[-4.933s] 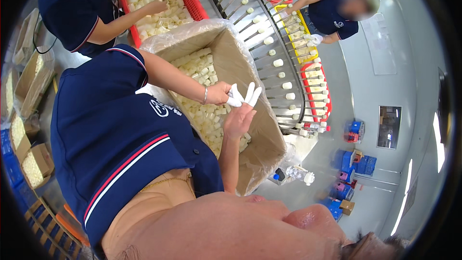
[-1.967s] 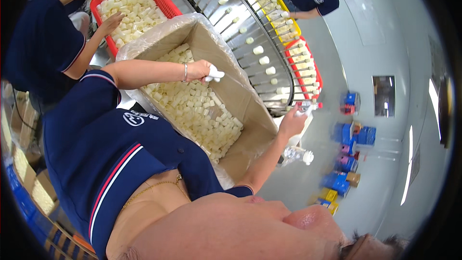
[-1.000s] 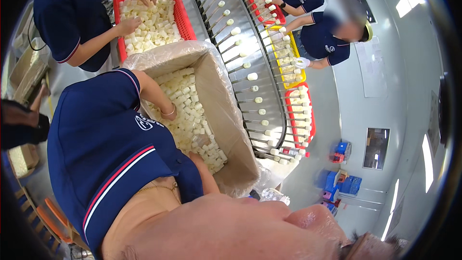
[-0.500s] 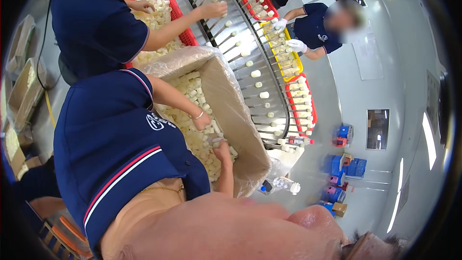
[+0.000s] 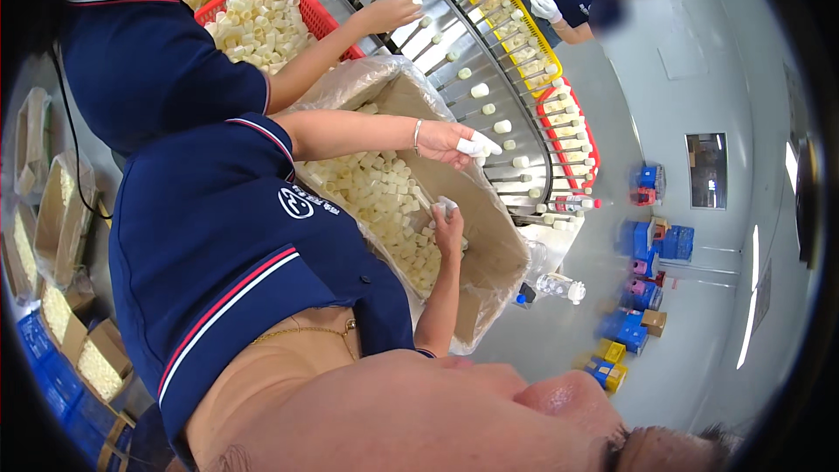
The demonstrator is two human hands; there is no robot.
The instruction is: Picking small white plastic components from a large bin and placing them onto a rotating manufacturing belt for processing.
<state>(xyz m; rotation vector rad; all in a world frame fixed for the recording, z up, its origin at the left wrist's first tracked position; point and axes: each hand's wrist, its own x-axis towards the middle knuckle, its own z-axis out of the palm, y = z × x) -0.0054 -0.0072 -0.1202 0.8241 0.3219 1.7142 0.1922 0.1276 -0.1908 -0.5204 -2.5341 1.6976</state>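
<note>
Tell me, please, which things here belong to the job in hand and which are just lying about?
In the job: white caps; lined cardboard box; pin conveyor; red crate.
Lying about: clear bottle; blue crates; floor boxes.

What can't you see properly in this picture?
Head view only:
Bottom of the brown cardboard box: buried under cream plastic caps.
Count of white caps in the left hand: fingers cover them.
White bit in the right hand: too small.
Blue floor crates: contents too far.
</note>
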